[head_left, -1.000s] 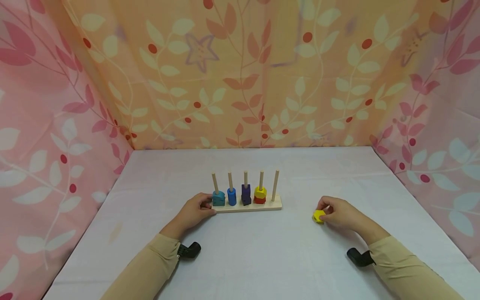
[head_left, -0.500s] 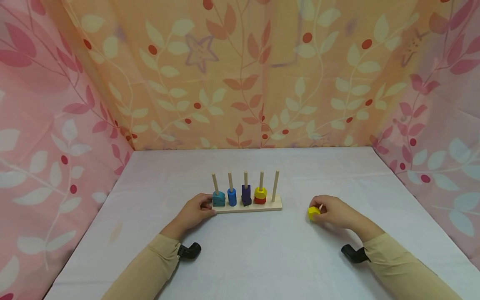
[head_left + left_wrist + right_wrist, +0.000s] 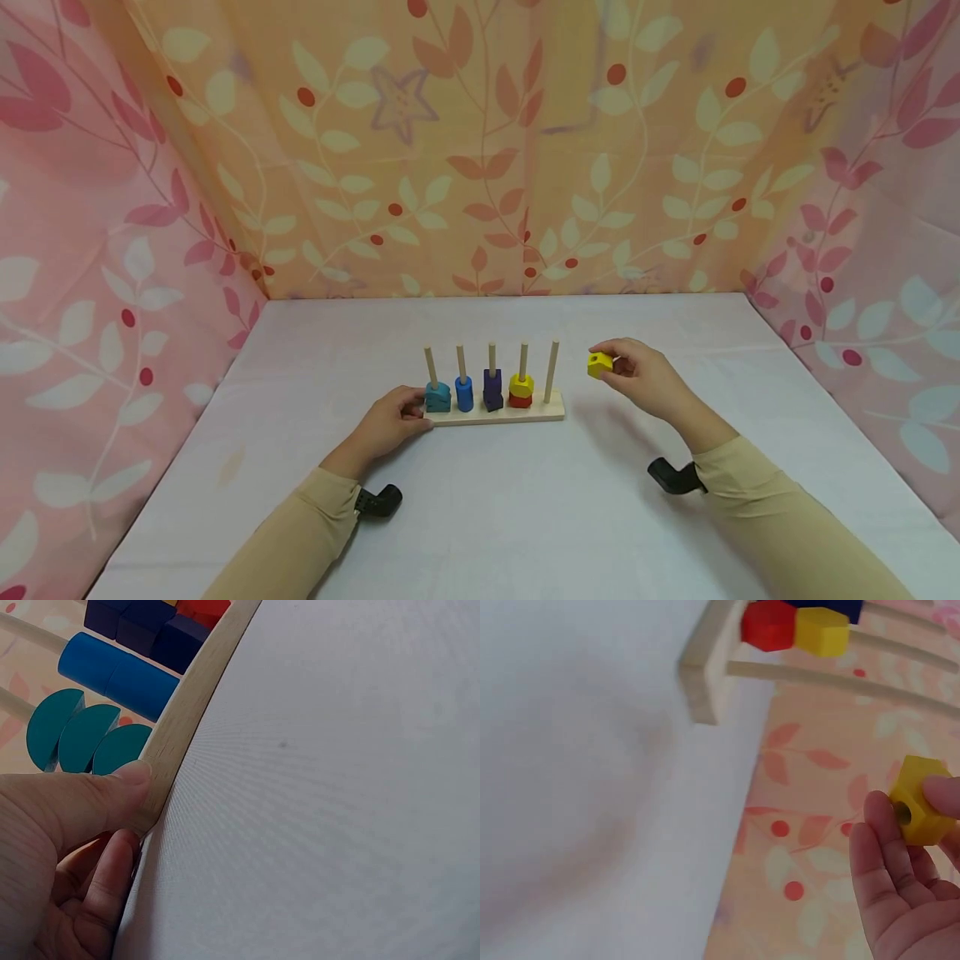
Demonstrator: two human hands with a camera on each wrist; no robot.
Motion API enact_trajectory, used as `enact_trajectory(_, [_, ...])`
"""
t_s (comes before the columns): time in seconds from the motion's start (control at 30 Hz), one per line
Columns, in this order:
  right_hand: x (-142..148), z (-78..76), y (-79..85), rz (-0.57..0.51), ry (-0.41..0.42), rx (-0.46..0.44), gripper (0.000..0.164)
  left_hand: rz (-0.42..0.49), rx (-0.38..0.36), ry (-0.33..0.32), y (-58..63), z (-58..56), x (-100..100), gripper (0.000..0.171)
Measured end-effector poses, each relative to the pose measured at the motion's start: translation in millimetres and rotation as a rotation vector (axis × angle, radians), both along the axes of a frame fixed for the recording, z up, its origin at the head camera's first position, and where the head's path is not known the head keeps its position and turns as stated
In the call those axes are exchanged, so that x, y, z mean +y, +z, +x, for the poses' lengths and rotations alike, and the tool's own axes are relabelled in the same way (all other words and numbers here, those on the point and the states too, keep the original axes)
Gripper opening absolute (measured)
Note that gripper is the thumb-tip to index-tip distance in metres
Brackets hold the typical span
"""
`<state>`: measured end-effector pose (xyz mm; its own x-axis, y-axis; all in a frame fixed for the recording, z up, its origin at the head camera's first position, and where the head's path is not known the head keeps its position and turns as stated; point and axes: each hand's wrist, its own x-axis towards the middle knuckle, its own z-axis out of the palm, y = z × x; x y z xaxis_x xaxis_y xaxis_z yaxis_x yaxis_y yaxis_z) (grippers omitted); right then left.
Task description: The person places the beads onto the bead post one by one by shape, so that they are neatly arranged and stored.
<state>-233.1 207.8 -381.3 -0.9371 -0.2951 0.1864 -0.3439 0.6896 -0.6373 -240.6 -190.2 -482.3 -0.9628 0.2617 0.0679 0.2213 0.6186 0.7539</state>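
Note:
The left hand (image 3: 386,427) grips the left end of a wooden peg board (image 3: 495,420), its thumb lying on the base edge in the left wrist view. Teal half-round blocks (image 3: 46,729), blue cylinders (image 3: 464,395) and dark blue blocks (image 3: 492,387) sit on separate pegs. A fourth peg carries a yellow hexagonal block (image 3: 521,385) above a red one (image 3: 520,401). Nothing is on the rightmost peg (image 3: 551,372). Right of that peg, the right hand (image 3: 645,380) pinches another yellow hexagonal block (image 3: 931,832) above the table, its hole showing.
A white cloth covers the table (image 3: 480,517). Floral curtains (image 3: 480,150) rise behind and along both sides. Black wrist cameras (image 3: 379,501) stick out from both sleeves.
The right hand has lifted the yellow block off the table and carried it left and away from the body, towards the bare peg. The left hand and peg board have stayed put.

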Motion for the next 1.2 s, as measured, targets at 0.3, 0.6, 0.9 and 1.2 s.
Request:
enact_trajectory(0.3, [-26,-4.4,23.4,-0.119,-0.007,0.022,0.023,0.021,0.071,-0.015,-1.1,1.2,0,0.044])
enact_trajectory(0.6, [-40,-10.1,28.2,-0.191,-0.017,0.123,0.024,0.004,0.007,-0.003,1.0,0.6,1,0.045])
enact_trajectory(0.9, [-60,-17.0,32.5,-0.397,0.033,0.073,0.028,-0.003,0.011,-0.004,0.9,0.4,-1,0.045])
enact_trajectory(1.2, [-82,-16.1,31.6,-0.396,0.066,0.009,0.026,0.002,0.003,0.003,1.8,1.1,1,0.046])
